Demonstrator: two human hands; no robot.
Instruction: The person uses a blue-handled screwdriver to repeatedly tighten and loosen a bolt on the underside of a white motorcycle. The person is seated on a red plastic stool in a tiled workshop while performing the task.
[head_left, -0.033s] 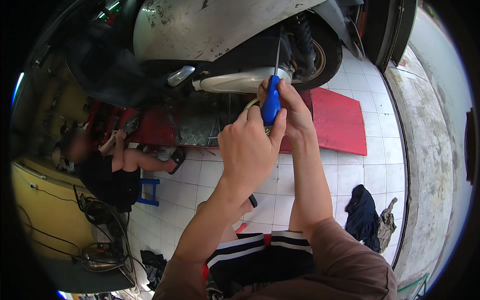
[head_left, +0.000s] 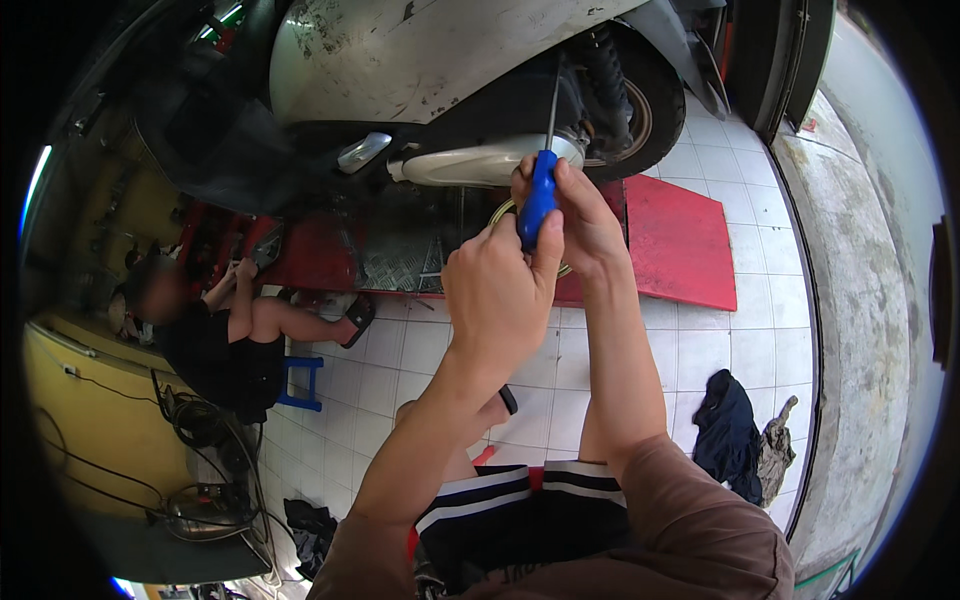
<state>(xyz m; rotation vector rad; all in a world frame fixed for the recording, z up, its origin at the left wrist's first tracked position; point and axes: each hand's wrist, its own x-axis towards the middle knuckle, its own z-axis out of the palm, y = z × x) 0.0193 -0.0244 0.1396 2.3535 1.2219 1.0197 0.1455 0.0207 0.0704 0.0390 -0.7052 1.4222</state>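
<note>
A blue-handled screwdriver [head_left: 541, 185] is gripped in both my hands, its thin metal shaft rising toward the rear of a silver scooter [head_left: 400, 55]. My left hand [head_left: 497, 290] is closed round the lower end of the handle, thumb on top. My right hand [head_left: 592, 225] wraps the upper part from the right, thumb beside the handle. A thin yellow-green hose loop [head_left: 500, 208] shows behind my fingers; which hand touches it I cannot tell. The shaft's tip lies by the dark area near the shock absorber [head_left: 610, 85]; contact is unclear.
The scooter's rear wheel [head_left: 660, 130] is above a red lift ramp [head_left: 680, 250]. A seated person [head_left: 210, 340] works at the left beside a blue stool [head_left: 305, 385], coiled hoses [head_left: 180, 415] and a compressor [head_left: 200, 510]. Dark cloths [head_left: 725, 435] lie on tiles at right.
The lower end of the screwdriver handle has shifted slightly left, and my left hand has moved a very little with it. Otherwise the view is almost the same.
</note>
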